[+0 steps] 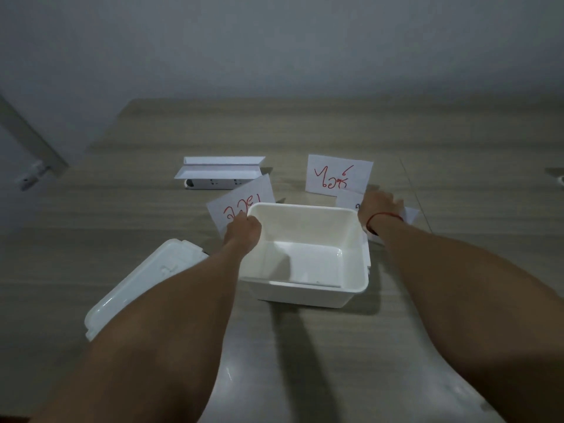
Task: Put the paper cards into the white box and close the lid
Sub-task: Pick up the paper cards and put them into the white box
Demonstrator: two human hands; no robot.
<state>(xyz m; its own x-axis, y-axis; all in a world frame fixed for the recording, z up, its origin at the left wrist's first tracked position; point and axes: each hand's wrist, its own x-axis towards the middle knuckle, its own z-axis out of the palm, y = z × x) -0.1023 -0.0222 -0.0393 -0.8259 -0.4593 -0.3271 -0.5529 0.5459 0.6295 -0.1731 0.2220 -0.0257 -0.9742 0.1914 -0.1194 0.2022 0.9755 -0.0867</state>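
Near left on the wooden table: the translucent lid, lying flat and tilted, partly hidden under the left forearm, off the box.

Just right of it, mid-scene: the white box, open, upright, with no card visible inside.

At the box's far-left corner: left hand, fingers curled and pressed together, pinching the near edge of a paper card with red writing. Card angled up and leaning away to the far left, its lower part hidden behind the hand and the box rim.

At the box's far-right corner: right hand, palm down, a red string round the wrist. Fingers stretched forward over another white card lying on the table; spread or together, pinching or merely resting, cannot tell, since the back of the hand hides the fingertips. More white paper showing past the wrist to the right and along the box's right wall.

Farther right, just beyond that hand: a third card with red script, uncovered except its near corner.

Far left: a white folded holder on the table, behind the lifted card.
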